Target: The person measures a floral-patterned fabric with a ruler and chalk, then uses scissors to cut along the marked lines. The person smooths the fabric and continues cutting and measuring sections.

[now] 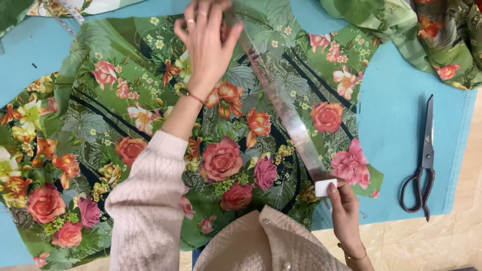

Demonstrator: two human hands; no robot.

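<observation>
A green fabric (150,100) printed with red, pink and orange flowers lies spread flat on a blue cloth (396,120). A long clear plastic ruler (281,100) lies diagonally across it. My left hand (206,45) presses flat on the ruler's far end near the top. At the ruler's near end my right hand (344,208) pinches a small white piece of chalk (325,187) against the fabric. Rings show on my left fingers, and each wrist wears a thin bracelet.
Dark-handled scissors (424,165) lie on the blue cloth to the right. More of the same floral fabric (427,30) is bunched at the top right. A tape measure (68,12) lies at the top left. Beige floor (427,246) shows below right.
</observation>
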